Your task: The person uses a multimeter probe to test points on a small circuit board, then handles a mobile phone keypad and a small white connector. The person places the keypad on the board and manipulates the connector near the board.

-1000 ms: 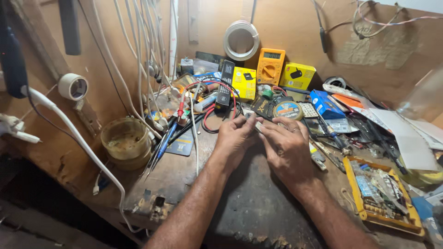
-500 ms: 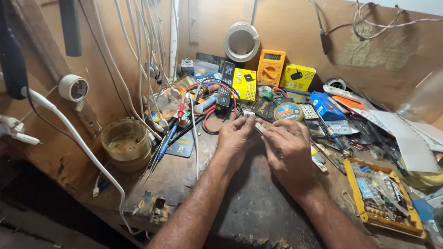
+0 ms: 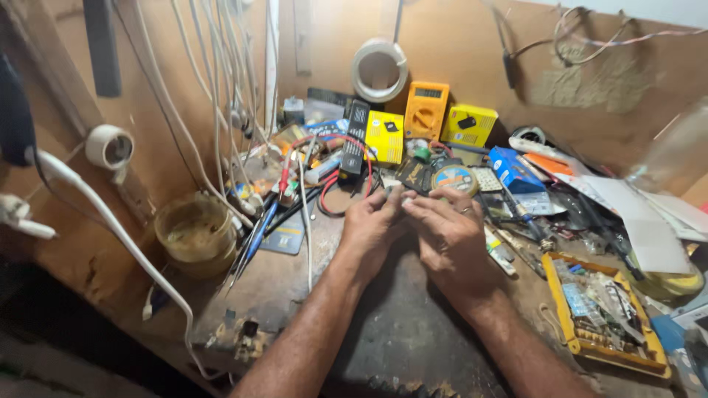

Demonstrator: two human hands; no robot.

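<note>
Left hand (image 3: 372, 225): fingers curled, tips being pressed against a small pale part (image 3: 405, 199) at mid-surface; hardly shifted over the last second. Right hand (image 3: 448, 234): fingers bent, a ring being worn, the same small part being pinched from the other side; whether it is being gripped firmly cannot be told. Since a second ago the fingertips are being drawn closer together, so fine work on the part is judged to be going on, not ending.

Small part: light-coloured, tiny, mostly hidden between the fingertips; kind not told.

Surface (image 3: 398, 332): dark, worn, stained, being leaned on by both forearms.

Round tin (image 3: 455, 177): flat, lidded, just beyond the right hand.

Red lead (image 3: 324, 197): thin, looping, lying near the left hand.

Yellow meters (image 3: 425, 110): boxy plastic, being propped against the brown back wall.

Plastic tub (image 3: 193, 230): cloudy, round, holding yellowish paste, well left.

Yellow tray (image 3: 562, 309): shallow, rectangular, filled with small parts, at right.

White cable (image 3: 110, 217): thick, smooth, hanging across the left side.
</note>
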